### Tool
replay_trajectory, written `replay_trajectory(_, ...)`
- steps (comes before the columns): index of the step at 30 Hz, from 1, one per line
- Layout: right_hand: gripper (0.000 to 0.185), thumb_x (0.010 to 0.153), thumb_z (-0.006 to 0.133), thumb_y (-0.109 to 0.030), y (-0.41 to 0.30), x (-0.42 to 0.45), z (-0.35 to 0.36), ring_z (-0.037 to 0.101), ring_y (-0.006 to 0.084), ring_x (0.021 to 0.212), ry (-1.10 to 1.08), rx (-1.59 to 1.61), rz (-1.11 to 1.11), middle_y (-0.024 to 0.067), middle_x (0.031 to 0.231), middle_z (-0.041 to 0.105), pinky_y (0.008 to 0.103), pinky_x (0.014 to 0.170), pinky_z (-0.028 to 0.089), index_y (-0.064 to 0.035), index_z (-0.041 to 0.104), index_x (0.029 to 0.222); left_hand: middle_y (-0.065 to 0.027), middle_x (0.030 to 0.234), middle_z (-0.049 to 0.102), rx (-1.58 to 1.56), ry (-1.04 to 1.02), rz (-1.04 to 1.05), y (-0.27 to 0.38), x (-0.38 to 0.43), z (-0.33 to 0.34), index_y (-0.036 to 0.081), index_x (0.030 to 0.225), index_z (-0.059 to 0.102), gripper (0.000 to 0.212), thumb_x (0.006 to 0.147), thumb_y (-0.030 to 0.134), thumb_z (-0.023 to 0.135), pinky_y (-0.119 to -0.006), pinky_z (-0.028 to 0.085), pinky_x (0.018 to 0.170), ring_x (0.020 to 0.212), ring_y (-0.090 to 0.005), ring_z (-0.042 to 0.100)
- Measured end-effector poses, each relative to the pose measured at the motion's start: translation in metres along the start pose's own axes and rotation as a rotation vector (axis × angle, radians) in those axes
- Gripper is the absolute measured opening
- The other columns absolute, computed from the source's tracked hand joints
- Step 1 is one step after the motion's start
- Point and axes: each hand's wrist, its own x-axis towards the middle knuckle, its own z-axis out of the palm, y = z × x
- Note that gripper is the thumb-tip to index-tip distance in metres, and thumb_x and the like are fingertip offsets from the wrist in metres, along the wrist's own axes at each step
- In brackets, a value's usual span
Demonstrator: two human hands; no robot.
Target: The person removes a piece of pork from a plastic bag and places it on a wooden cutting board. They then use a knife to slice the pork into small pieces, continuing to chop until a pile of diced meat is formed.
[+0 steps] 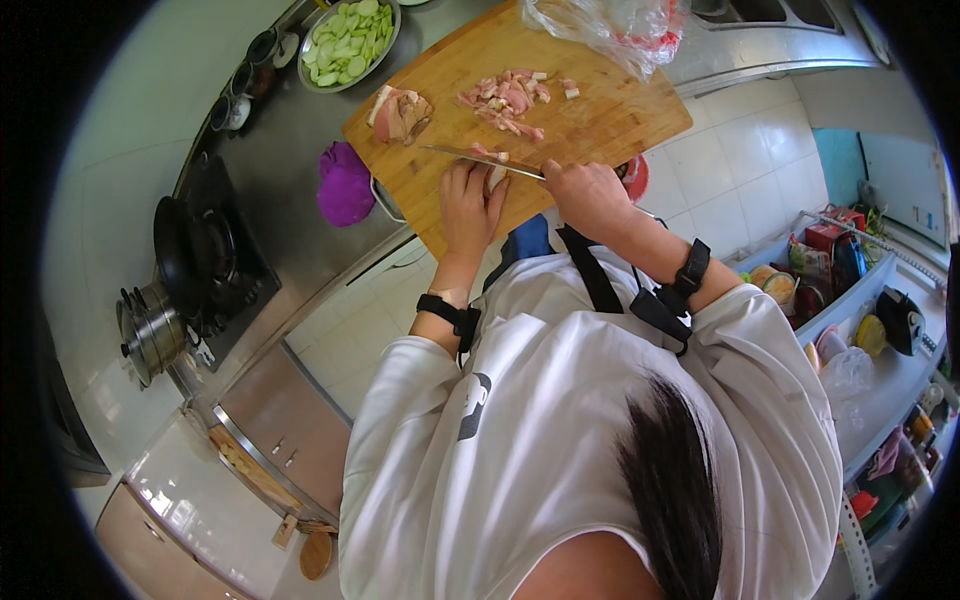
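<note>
My right hand point(589, 196) grips the handle of a kitchen knife point(480, 157), its blade pointing left across a strip of raw meat point(496, 177). With bent fingers, my left hand point(470, 199) holds that strip down on the wooden cutting board point(600, 127), close to the blade. Cut pieces of raw meat point(510, 97) lie in a loose pile beyond the knife. A larger chunk of raw meat point(399, 115) rests on the board's left side. Part of the strip is hidden by my left fingers and the blade.
A metal bowl of sliced green vegetable point(349, 45) stands past the board's left corner. A crumpled plastic bag point(611, 30) covers the far edge. Left are a purple cloth point(345, 184), a black wok point(178, 255) and a steel pot point(154, 326). Shelves point(862, 300) stand at right.
</note>
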Motion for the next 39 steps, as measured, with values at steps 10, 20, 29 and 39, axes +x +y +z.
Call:
replay_trajectory(10, 0.016, 0.089, 0.056, -0.01, 0.007, -0.002, -0.01, 0.072, 0.0371, 0.084, -0.137, -0.039, 0.059, 0.0198, 0.089, 0.072, 0.0468, 0.073, 0.056, 0.0001, 0.06, 0.101, -0.0121, 0.116, 0.06, 0.002, 0.046, 0.02, -0.01, -0.001, 0.011, 0.007, 0.115, 0.067, 0.042, 0.076, 0.015, 0.08, -0.045, 0.045, 0.091, 0.105, -0.0353, 0.055)
replay_trajectory(20, 0.018, 0.089, 0.056, -0.011, -0.002, 0.017, 0.0, 0.07, 0.038, 0.093, -0.213, 0.006, 0.146, 0.0204, 0.093, 0.071, 0.0489, 0.08, 0.056, -0.0017, 0.06, 0.103, -0.0109, 0.112, 0.062, -0.021, 0.057, -0.086, -0.011, -0.005, 0.017, 0.007, 0.108, 0.067, 0.035, 0.075, 0.015, 0.077, -0.046, 0.046, 0.092, 0.105, -0.0352, 0.055)
replay_trajectory(29, 0.018, 0.095, 0.055, -0.017, -0.017, 0.058, 0.026, 0.068, 0.0428, 0.086, -0.098, 0.069, 0.082, 0.0235, 0.087, 0.069, 0.0532, 0.075, 0.053, -0.0018, 0.057, 0.103, -0.0105, 0.109, 0.062, -0.014, 0.116, -0.099, -0.008, -0.005, 0.019, 0.008, 0.106, 0.067, 0.034, 0.074, 0.013, 0.076, -0.047, 0.046, 0.088, 0.102, -0.035, 0.056)
replay_trajectory(39, 0.019, 0.093, 0.053, -0.016, -0.011, 0.036, 0.021, 0.07, 0.0403, 0.091, -0.139, 0.028, 0.131, 0.0227, 0.093, 0.071, 0.0512, 0.078, 0.055, -0.0028, 0.057, 0.106, -0.0088, 0.111, 0.061, 0.006, 0.124, -0.127, -0.01, -0.006, 0.027, 0.009, 0.103, 0.066, 0.03, 0.076, 0.018, 0.074, -0.046, 0.045, 0.09, 0.106, -0.0329, 0.056)
